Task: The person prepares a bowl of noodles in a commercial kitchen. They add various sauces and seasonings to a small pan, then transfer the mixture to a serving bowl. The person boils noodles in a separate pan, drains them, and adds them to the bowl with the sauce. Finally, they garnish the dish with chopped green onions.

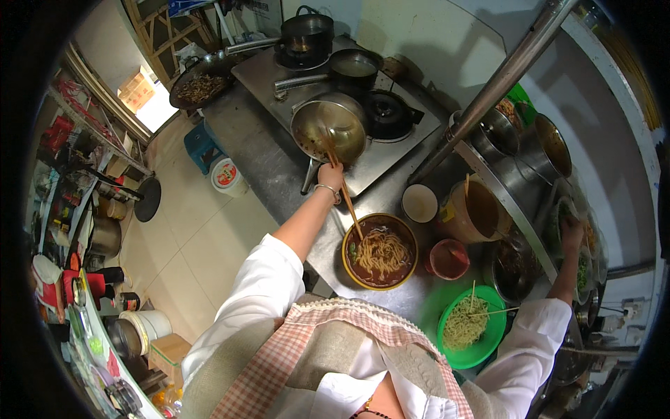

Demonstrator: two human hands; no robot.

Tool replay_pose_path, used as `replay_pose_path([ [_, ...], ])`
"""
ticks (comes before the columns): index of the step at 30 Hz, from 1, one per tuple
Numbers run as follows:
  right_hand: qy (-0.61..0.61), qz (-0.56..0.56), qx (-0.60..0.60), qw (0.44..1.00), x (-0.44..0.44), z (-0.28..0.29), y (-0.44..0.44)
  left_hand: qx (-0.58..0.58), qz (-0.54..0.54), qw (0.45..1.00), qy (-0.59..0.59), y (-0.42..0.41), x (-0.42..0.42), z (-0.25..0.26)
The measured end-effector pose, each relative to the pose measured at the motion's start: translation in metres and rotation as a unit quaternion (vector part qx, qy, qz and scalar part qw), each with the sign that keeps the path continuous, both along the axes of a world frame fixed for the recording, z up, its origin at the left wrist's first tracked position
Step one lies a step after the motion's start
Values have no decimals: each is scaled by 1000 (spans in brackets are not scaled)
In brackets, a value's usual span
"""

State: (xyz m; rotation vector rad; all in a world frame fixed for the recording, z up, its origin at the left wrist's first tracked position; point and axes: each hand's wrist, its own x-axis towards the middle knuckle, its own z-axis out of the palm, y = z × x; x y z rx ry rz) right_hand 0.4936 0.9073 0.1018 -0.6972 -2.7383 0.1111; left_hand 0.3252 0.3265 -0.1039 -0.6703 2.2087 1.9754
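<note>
My left hand point(331, 177) grips a pair of long wooden chopsticks point(349, 203) beside the rim of a metal pan point(328, 128) on the stove. Their lower ends reach into a yellow-rimmed bowl point(344, 256), where cooked noodles point(381, 254) lie in dark reddish-brown broth with some greens at the left side. Far to the right, my right hand point(571, 230) reaches into a clear container point(554, 222) on the raised shelf. Chopped greens point(582, 271) show in a neighbouring container. The fingers of that hand are dim and partly hidden.
Right of the bowl stand a white cup point(420, 203), a bucket of brown liquid point(481, 209), a red container point(448, 259) and a green basin point(445, 356) of pale noodles. A steel pole point(492, 89) rises by the stove point(390, 170). Another person point(86, 288) is at far left.
</note>
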Motion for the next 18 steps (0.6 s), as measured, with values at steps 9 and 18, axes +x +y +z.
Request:
replay_pose_path([
  [9, 33, -18, 0, 999, 0, -7, 4, -190, 68, 968, 146, -84, 17, 2],
  [18, 49, -26, -26, 998, 2, -9, 13, -299, -75, 951, 6, -76, -5, -31],
])
